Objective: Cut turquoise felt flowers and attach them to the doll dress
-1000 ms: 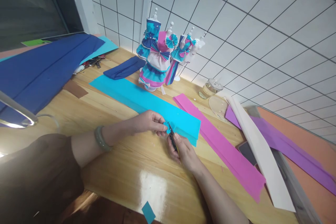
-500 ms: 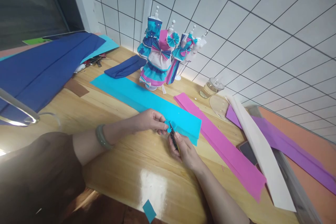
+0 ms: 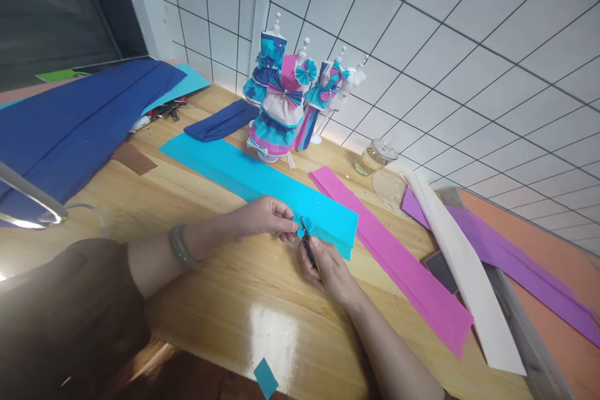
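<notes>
Between the fingertips of my left hand (image 3: 277, 217) is a small turquoise paper piece (image 3: 300, 232) with rounded edges. My right hand (image 3: 325, 265) is closed around small dark scissors (image 3: 307, 242), whose blades meet the paper piece. How far apart the blades are is too small to tell. Both hands are just above the wooden table (image 3: 206, 306), in front of a long turquoise paper strip (image 3: 281, 184). A small teal paper scrap (image 3: 266, 379) lies at the table's near edge.
Small dress forms in paper dresses (image 3: 284, 100) stand at the back, beside a glass cup (image 3: 375, 156). Pink paper (image 3: 398, 262), white paper (image 3: 473, 281) and purple paper (image 3: 501, 250) lie to the right. Dark blue paper (image 3: 75, 125) covers the left side, near a metal-framed object (image 3: 35, 197).
The whole view has shifted very slightly. Both hands keep the same hold, with the scissors still at the turquoise paper piece.
</notes>
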`<control>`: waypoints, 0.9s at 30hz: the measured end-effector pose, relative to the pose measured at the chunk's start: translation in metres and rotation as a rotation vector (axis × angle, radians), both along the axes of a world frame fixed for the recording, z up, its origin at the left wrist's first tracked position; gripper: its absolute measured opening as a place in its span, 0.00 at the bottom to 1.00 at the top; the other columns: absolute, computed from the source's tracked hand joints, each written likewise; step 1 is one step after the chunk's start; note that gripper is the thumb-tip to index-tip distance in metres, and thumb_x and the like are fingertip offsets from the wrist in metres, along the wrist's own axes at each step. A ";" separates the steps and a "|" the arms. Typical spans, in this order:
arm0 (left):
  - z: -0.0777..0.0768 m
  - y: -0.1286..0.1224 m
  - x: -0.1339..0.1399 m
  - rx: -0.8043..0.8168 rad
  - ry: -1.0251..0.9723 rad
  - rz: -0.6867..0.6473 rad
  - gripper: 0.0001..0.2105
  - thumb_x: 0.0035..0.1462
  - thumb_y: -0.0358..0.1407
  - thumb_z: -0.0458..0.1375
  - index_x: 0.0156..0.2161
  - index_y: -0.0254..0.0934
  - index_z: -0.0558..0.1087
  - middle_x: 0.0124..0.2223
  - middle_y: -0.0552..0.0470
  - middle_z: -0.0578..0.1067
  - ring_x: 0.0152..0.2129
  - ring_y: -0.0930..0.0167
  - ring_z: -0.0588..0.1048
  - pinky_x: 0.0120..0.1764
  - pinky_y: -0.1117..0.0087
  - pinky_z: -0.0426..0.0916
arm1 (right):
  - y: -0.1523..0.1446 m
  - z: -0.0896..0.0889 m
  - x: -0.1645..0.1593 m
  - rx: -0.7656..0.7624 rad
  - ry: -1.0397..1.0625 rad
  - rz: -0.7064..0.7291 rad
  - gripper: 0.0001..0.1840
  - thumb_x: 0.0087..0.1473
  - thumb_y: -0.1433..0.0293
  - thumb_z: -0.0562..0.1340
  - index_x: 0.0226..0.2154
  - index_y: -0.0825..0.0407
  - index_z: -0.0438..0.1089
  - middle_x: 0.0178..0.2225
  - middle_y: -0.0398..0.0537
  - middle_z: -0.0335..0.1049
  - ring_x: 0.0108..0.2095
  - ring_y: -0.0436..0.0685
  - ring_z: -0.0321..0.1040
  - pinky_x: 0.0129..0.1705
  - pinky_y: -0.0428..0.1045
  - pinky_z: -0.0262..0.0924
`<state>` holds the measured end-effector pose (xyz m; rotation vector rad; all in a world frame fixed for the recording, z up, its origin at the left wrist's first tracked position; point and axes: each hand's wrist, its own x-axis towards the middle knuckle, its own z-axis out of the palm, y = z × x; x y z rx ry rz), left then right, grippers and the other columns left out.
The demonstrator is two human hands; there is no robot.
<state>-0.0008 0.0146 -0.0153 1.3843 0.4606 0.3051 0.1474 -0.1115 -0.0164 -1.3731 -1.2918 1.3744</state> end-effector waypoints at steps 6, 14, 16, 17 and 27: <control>0.001 0.001 0.000 -0.013 0.023 -0.004 0.12 0.45 0.41 0.60 0.25 0.32 0.71 0.27 0.49 0.75 0.23 0.74 0.72 0.29 0.74 0.65 | 0.000 0.000 -0.001 0.003 0.002 -0.012 0.23 0.59 0.55 0.43 0.22 0.53 0.56 0.11 0.35 0.48 0.12 0.45 0.44 0.15 0.43 0.40; 0.002 -0.002 0.001 0.024 0.025 -0.041 0.11 0.46 0.40 0.59 0.26 0.31 0.71 0.26 0.48 0.75 0.23 0.74 0.72 0.28 0.74 0.65 | 0.002 -0.006 0.001 0.004 0.055 -0.004 0.22 0.58 0.55 0.44 0.26 0.53 0.58 0.11 0.33 0.48 0.10 0.44 0.43 0.13 0.43 0.39; 0.002 -0.003 0.001 0.029 0.025 -0.039 0.11 0.46 0.40 0.59 0.26 0.31 0.71 0.26 0.48 0.75 0.23 0.74 0.72 0.29 0.74 0.66 | 0.002 -0.006 0.000 0.007 0.049 -0.008 0.22 0.58 0.54 0.44 0.26 0.53 0.58 0.11 0.33 0.48 0.10 0.44 0.43 0.13 0.43 0.39; 0.002 -0.003 0.001 0.032 0.026 -0.039 0.11 0.46 0.40 0.58 0.26 0.31 0.72 0.26 0.48 0.75 0.23 0.74 0.72 0.29 0.74 0.66 | 0.002 -0.005 0.000 0.008 0.044 -0.011 0.22 0.58 0.54 0.44 0.26 0.53 0.58 0.11 0.33 0.48 0.10 0.44 0.43 0.13 0.43 0.39; 0.002 -0.001 -0.001 0.026 0.035 -0.053 0.12 0.46 0.41 0.58 0.27 0.31 0.72 0.27 0.48 0.76 0.24 0.74 0.73 0.29 0.74 0.65 | 0.002 -0.002 0.001 -0.008 -0.013 -0.007 0.24 0.57 0.52 0.44 0.24 0.53 0.57 0.12 0.34 0.49 0.11 0.44 0.44 0.14 0.43 0.40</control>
